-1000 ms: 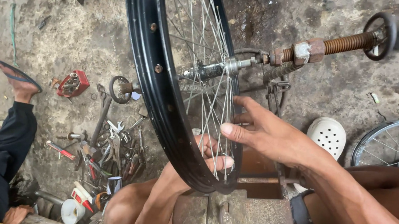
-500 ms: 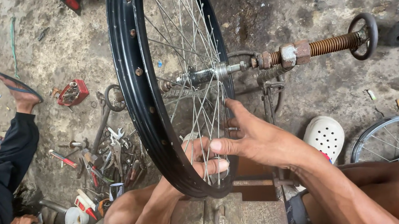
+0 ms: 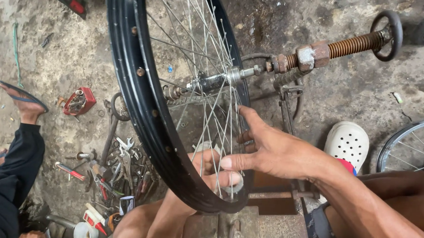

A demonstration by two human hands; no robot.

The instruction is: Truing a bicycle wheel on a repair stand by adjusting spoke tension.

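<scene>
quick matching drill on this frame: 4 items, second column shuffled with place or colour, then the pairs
1. rim
2. clog
3. small tray
4. second wheel

A. white, beside the right forearm
B. red, on the floor left of the rim
C. black, with both hands at its spokes
D. silver, at the right edge

Pairs: 1-C, 2-A, 3-B, 4-D

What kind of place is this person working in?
Most likely a small bicycle repair shop, worked at floor level: a spoked wheel in hand, tools scattered on the stained concrete floor, and a second wheel nearby.
</scene>
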